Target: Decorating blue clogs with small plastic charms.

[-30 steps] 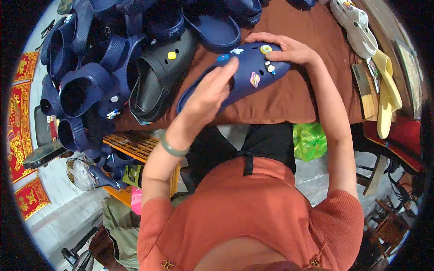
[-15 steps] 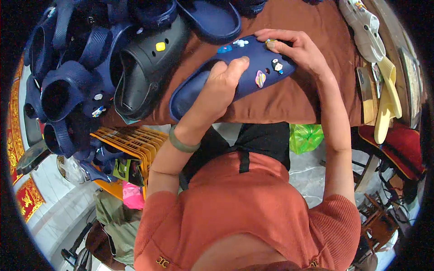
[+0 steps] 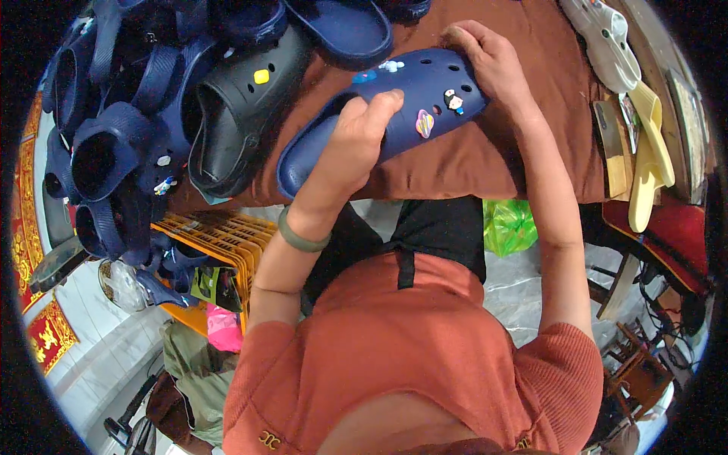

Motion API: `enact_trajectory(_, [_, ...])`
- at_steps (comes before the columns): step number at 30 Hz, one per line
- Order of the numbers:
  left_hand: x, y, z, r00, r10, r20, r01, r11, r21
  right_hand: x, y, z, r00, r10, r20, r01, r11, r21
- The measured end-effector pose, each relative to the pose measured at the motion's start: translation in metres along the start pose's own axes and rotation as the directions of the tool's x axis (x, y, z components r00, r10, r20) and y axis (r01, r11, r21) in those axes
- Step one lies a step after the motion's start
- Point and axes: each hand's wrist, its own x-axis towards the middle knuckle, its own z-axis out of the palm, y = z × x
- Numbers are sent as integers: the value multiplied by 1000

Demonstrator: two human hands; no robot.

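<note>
A navy blue clog (image 3: 409,83) lies tilted on the brown cloth, its toe toward the upper right. My left hand (image 3: 360,133) grips it at the opening, fingers inside the shoe and thumb on top. Several charms sit on its upper: a planet-like charm (image 3: 424,123), a dark-haired cartoon figure charm (image 3: 453,101), a white charm (image 3: 391,67) and a blue charm (image 3: 365,76). Bare holes show near the toe. Just beyond the toe is my right hand (image 3: 493,64), fingers curled and closed; whatever they hold is hidden.
Navy clogs (image 3: 114,152) are heaped at the left, beside a black clog (image 3: 246,114) with a yellow charm. A white clog (image 3: 607,45) and pale yellow straps (image 3: 648,152) lie along the right edge. An orange crate (image 3: 243,243) stands below the table's left side.
My right hand has lifted off the clog's toe, upward and away. The yellow charm that was under its fingers no longer shows on the clog. My left hand keeps its hold.
</note>
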Motion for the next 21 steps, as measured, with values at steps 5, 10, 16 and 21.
enact_trajectory(5, [-5, 9, 2, 992, -18, 121, 31, 994, -104, 8, 23, -14, 982, 187, -17, -176, 945, 275])
enact_trajectory(10, [-8, 13, 6, 985, 118, 124, -76, 951, -301, 8, 23, -24, 933, 343, 108, -359, 877, 319])
enact_trajectory(16, [-10, 20, 5, 971, 199, 133, -141, 924, -354, -2, -17, -40, 848, -272, 454, 85, 917, 390])
enact_trajectory(21, [-15, 29, 10, 954, -94, 284, 277, 632, -723, -3, -48, -37, 604, -397, 691, 397, 902, 171])
